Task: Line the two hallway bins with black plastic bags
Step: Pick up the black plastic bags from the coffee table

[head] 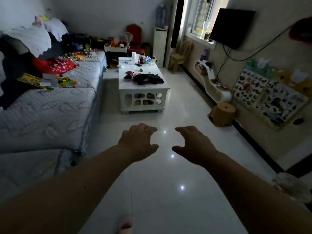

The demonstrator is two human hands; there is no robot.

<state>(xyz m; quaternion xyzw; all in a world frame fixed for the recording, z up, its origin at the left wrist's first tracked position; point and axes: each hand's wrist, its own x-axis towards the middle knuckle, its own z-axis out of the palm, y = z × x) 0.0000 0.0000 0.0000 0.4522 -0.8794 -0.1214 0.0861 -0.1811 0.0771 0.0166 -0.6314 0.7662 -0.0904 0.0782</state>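
Both hands, your left hand and right hand, are hovering apart, empty, fingers spread, over glossy white floor; crumpled black bags are lying on the white coffee table ahead.

Both forearms run off the bottom edge, and the dark heap on the coffee table is unidentifiable.

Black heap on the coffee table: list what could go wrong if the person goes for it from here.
1. The black heap may be clothing rather than bags; the dim picture does not settle it.
2. Both the left hand and right hand are empty, with no bins in view.
3. The glossy floor might be slippery.
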